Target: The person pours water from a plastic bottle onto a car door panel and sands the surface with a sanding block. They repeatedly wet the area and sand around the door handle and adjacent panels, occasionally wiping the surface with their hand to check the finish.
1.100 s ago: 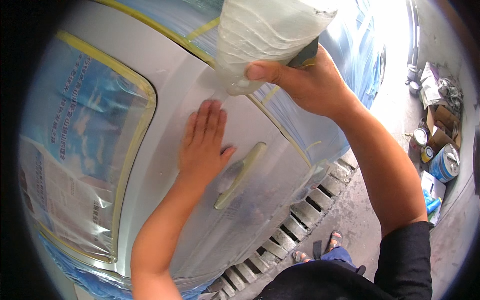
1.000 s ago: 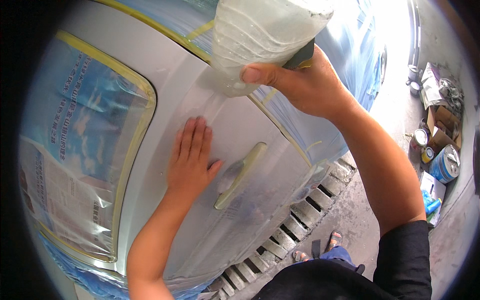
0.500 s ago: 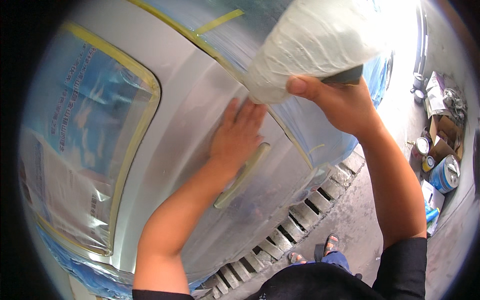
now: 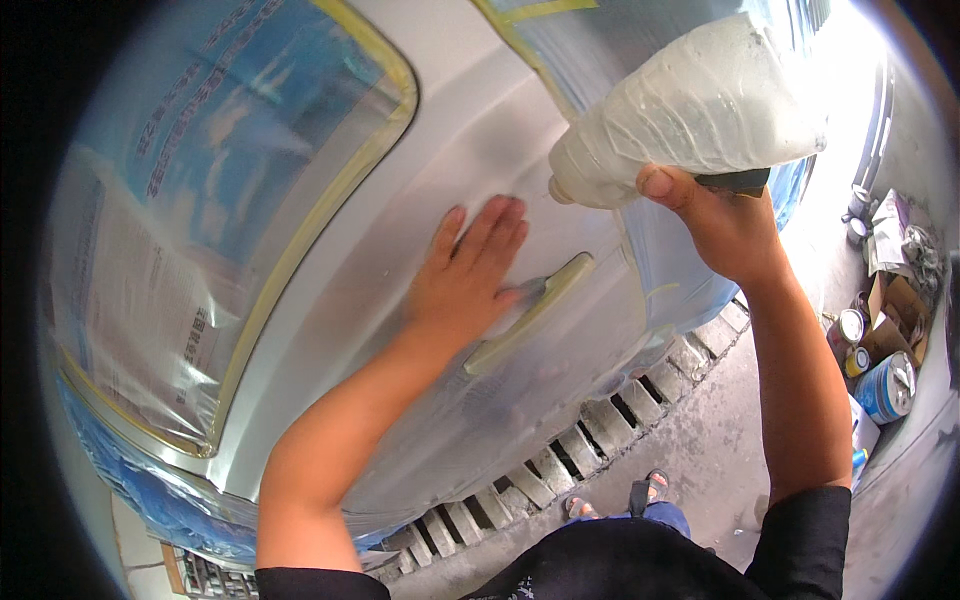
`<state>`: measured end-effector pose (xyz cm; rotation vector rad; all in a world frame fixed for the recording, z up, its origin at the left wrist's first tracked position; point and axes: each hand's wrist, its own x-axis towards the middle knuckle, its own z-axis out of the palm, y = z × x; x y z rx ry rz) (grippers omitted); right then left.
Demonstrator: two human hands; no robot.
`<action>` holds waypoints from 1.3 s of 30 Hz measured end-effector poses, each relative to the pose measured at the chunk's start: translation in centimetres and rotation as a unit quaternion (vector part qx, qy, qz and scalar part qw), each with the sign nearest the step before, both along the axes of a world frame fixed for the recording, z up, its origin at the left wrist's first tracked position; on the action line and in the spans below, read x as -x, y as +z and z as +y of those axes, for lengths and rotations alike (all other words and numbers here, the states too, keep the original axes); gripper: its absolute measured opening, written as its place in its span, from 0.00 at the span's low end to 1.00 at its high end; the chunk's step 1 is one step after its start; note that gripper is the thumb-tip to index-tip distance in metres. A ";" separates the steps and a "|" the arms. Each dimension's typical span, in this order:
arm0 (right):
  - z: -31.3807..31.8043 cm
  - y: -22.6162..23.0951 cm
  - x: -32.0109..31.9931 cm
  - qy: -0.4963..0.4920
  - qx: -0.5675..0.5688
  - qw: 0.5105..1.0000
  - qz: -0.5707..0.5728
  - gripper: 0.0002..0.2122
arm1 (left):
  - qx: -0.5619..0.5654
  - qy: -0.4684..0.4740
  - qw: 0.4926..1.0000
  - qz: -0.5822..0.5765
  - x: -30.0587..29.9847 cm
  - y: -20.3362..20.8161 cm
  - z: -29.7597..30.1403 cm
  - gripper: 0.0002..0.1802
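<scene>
My left hand (image 4: 465,275) lies with fingers stretched on a silvery-grey car door panel (image 4: 400,265). The thumb reaches toward a door handle (image 4: 530,318) covered in yellow masking tape. At the upper right, my right hand (image 4: 728,228) grips a translucent, ribbed plastic bottle (image 4: 690,110). It is tilted, its narrow neck pointing down and left toward the panel, just right of my left fingertips. A dark, flat pad (image 4: 735,181) is pinched between the right hand and the bottle; what kind it is I cannot tell. Whether liquid leaves the bottle does not show.
Printed sheeting (image 4: 230,150) edged with yellow tape covers the window at left. Bluish film (image 4: 670,250) wraps the bodywork at right. A slatted floor drain (image 4: 565,465) runs below the car. Paint cans (image 4: 885,388) and an open cardboard box (image 4: 895,320) line the right wall.
My left hand has slid over the panel, away from the taped edge. The bottle has drawn back to the right, its neck farther from my left fingers. The whole view has shifted too.
</scene>
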<state>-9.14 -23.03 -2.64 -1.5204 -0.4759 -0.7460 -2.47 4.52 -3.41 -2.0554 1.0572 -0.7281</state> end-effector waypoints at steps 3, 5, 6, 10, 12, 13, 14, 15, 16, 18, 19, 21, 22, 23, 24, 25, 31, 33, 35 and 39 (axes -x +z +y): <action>2.5 0.7 -0.1 0.042 -0.019 0.999 -0.020 0.17 | 0.020 0.020 0.999 -0.017 2.0 0.0 5.3 0.45; 4.2 1.0 -0.1 0.068 -0.012 0.998 -0.016 0.19 | 0.022 0.023 0.999 -0.018 3.2 -0.7 9.0 0.46; 4.8 1.2 0.0 0.067 -0.005 0.998 -0.011 0.19 | 0.025 0.022 0.999 -0.017 3.9 -1.1 10.9 0.45; 5.6 0.5 0.1 0.074 -0.003 0.997 0.009 0.22 | -0.010 0.020 0.999 -0.024 6.6 -2.8 16.6 0.43; 5.1 0.1 0.7 0.054 -0.005 0.998 0.020 0.22 | -0.045 0.017 0.999 -0.025 7.6 -3.6 17.9 0.40; 4.8 -0.2 0.9 0.045 -0.007 0.999 0.020 0.22 | -0.065 0.014 0.997 -0.026 7.8 -3.7 18.0 0.39; 4.3 -0.5 0.9 0.036 -0.009 0.999 0.020 0.23 | -0.069 0.020 0.997 -0.022 7.3 -3.9 17.7 0.39; 4.2 -0.9 1.0 0.030 -0.014 0.999 0.019 0.23 | -0.077 0.028 0.996 -0.020 6.9 -3.3 16.4 0.38; 4.0 -1.3 1.0 0.021 -0.019 1.000 0.013 0.21 | -0.082 0.037 0.996 -0.017 6.4 -2.8 14.5 0.38; 3.2 -2.3 1.1 -0.003 -0.025 1.000 0.001 0.17 | -0.065 0.047 0.997 -0.012 4.1 -2.0 9.1 0.38; 2.6 -2.8 1.4 -0.004 -0.031 1.000 0.004 0.17 | -0.055 0.030 0.998 -0.021 3.1 -1.9 6.2 0.38; 1.8 -3.5 1.8 -0.004 -0.052 0.999 0.005 0.17 | -0.057 0.009 0.998 -0.039 1.1 -1.8 1.6 0.37; 1.0 -3.6 2.3 -0.018 -0.048 0.999 0.015 0.18 | -0.062 0.002 0.997 -0.047 0.2 -2.0 -0.5 0.37; 0.2 -3.7 2.9 -0.031 -0.043 0.998 0.025 0.19 | -0.067 -0.006 0.996 -0.055 -0.6 -2.2 -2.4 0.37; -0.6 -4.2 3.2 -0.044 -0.043 0.997 0.036 0.20 | -0.067 -0.007 0.997 -0.048 -1.5 -2.6 -4.0 0.37; -1.4 -4.5 3.6 -0.046 -0.048 0.997 0.030 0.20 | -0.064 -0.009 0.997 -0.042 -2.3 -3.0 -5.5 0.37; -5.9 -6.9 5.6 -0.107 -0.023 0.994 0.025 0.17 | -0.059 -0.020 0.995 -0.075 -5.0 -3.9 -12.6 0.39; -6.3 -7.3 5.6 -0.110 -0.022 0.993 0.024 0.14 | -0.055 -0.015 0.995 -0.083 -5.3 -4.0 -13.1 0.39; -6.3 -7.7 5.2 -0.095 -0.022 0.995 0.021 0.14 | -0.050 -0.005 0.995 -0.086 -5.6 -4.1 -12.8 0.40; -4.4 -8.0 4.6 -0.071 -0.051 0.995 0.040 0.15 | -0.071 0.012 0.995 -0.067 -4.7 -4.2 -12.2 0.40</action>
